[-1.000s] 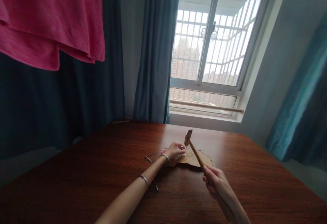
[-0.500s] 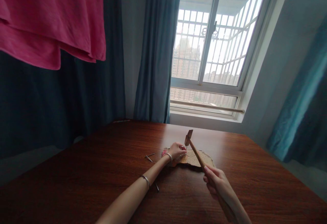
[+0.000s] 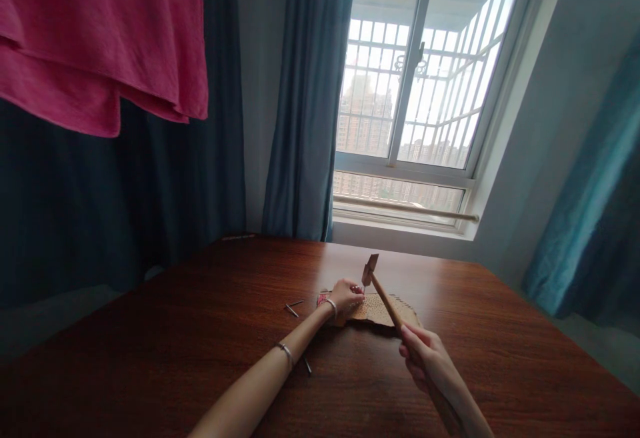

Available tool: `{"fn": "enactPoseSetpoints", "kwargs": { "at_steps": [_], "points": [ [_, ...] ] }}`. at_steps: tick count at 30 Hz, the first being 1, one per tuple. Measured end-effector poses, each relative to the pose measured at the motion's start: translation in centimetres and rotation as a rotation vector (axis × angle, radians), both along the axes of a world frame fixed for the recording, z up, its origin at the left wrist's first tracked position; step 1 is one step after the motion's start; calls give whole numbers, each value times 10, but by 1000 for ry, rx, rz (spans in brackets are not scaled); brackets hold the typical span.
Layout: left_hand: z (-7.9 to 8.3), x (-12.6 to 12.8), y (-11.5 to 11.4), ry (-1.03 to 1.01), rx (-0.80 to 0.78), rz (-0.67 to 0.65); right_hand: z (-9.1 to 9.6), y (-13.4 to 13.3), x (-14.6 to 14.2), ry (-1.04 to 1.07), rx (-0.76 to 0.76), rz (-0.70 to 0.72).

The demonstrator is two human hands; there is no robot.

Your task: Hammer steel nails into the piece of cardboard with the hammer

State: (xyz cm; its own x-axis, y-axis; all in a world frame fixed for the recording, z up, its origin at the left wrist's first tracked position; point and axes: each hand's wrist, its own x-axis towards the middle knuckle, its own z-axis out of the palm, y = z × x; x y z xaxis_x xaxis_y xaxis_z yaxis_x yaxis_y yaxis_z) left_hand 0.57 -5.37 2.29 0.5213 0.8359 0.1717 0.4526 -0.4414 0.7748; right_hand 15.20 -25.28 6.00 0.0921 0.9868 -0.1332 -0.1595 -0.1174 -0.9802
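Observation:
My right hand (image 3: 423, 353) is closed round the wooden handle of a small hammer (image 3: 371, 269), whose metal head hangs raised just above my left hand. My left hand (image 3: 345, 293) rests on a flat tan wooden board (image 3: 387, 309) dotted with small holes; its fingers are pinched together at the board, apparently round a thin nail that is too small to make out. The board lies on a dark red-brown wooden table (image 3: 200, 331). Bracelets circle my left wrist and forearm.
Two loose nails (image 3: 293, 307) lie on the table left of the board, another (image 3: 307, 365) near my left forearm. A pink cloth (image 3: 100, 38) hangs at upper left. Dark blue curtains (image 3: 307, 98) flank a barred window (image 3: 415, 91) beyond the table's far edge.
Almost nothing has moved. The hammer head stays raised over my left hand, with only a tiny shift of my right hand and the view.

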Motion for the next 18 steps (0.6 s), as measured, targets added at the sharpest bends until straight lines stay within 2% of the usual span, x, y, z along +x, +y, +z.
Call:
{"fn": "enactPoseSetpoints", "kwargs": {
  "at_steps": [3,18],
  "points": [
    [5,0,-5,-8,-18,9,0,-1,0,-3,-6,-7],
    [10,-1,-12,40,-15,66,0,-1,-1,-9,16,-7]
  ]
}}
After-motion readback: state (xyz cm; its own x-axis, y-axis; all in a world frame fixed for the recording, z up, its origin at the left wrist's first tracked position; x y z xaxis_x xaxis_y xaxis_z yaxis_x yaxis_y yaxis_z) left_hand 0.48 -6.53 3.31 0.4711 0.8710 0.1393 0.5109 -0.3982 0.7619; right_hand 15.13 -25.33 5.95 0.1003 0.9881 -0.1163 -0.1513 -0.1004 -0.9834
